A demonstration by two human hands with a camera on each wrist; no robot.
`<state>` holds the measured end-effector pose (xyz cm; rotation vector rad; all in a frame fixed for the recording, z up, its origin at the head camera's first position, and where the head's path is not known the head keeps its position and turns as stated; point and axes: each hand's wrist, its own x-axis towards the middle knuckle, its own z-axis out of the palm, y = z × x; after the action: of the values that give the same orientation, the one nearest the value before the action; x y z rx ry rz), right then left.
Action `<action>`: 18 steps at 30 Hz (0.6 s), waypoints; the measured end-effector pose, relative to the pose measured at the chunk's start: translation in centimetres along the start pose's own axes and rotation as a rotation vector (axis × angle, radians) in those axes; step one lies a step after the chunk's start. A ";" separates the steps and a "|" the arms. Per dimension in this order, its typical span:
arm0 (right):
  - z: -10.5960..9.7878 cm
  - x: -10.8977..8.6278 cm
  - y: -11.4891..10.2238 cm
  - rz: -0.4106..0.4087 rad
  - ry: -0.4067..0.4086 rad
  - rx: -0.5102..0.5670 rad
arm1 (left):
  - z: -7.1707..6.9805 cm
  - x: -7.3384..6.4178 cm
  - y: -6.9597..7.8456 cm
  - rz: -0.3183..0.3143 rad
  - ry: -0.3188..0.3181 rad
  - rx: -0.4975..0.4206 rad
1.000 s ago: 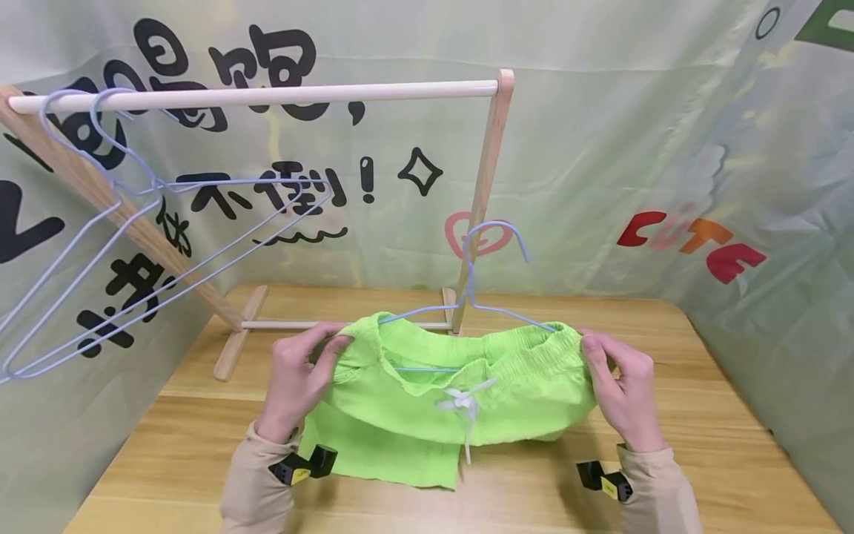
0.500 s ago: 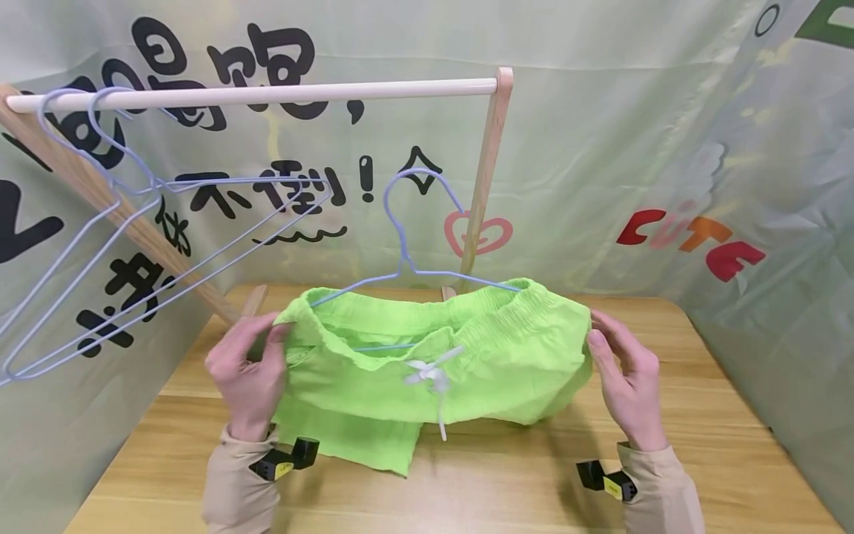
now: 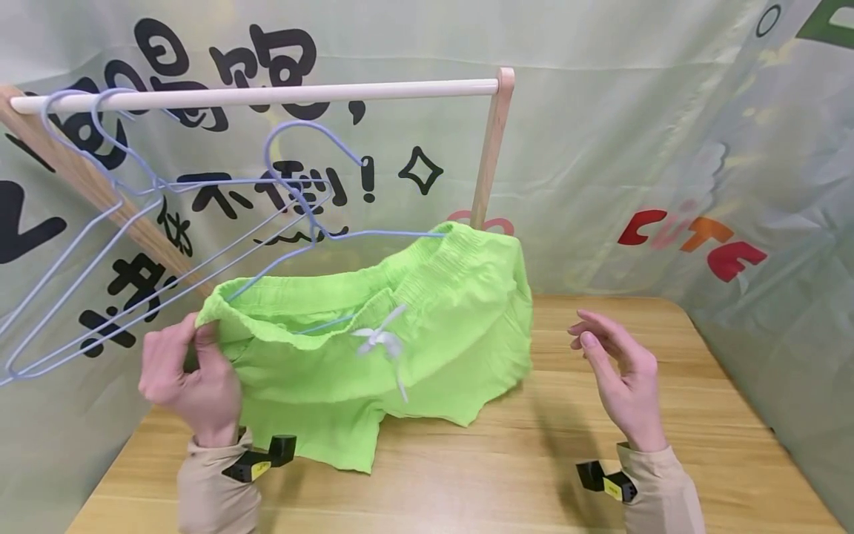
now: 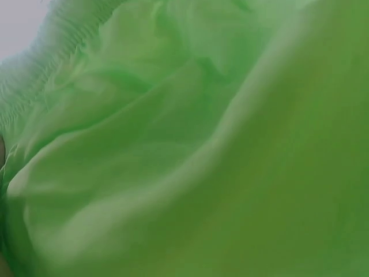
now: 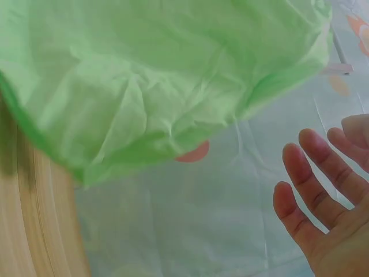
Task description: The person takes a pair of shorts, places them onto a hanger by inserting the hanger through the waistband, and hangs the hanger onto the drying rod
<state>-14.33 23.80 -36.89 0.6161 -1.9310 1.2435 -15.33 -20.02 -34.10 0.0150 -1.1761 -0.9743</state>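
Note:
My left hand pinches the waistband corner of bright green shorts at their left end. Inside the waistband sits a light purple hanger, its hook pointing up in front of the rack. A white drawstring bow hangs at the front of the shorts. My right hand is apart from the cloth, to its right, with fingers loosely bent and nothing held. In the right wrist view its fingers spread below the green fabric. Green cloth fills most of the left wrist view.
A wooden rack with a white rail stands behind the shorts, one post at its right end. Two empty purple hangers hang from the rail's left part. The wooden table lies below, before a printed cloth backdrop.
The shorts and hanger have risen and moved left with my left hand. My right hand, earlier at the right end of the waistband, has let go and stays nearly where it was.

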 end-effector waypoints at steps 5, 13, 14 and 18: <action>0.0 -0.1 0.0 0.006 -0.007 -0.009 | -0.2 0.8 0.1 -0.018 0.064 0.047; 0.0 0.0 0.0 0.015 -0.011 -0.017 | -0.5 1.6 -0.3 0.008 0.126 0.091; 0.0 0.0 0.0 0.018 -0.011 -0.017 | -0.5 1.7 -0.3 0.009 0.134 0.090; 0.0 0.0 0.0 0.022 -0.010 -0.019 | -0.6 2.1 0.1 0.002 0.167 0.085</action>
<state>-14.30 23.79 -36.88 0.5941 -1.9606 1.2361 -14.69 -21.65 -32.71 0.1600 -1.0620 -0.9031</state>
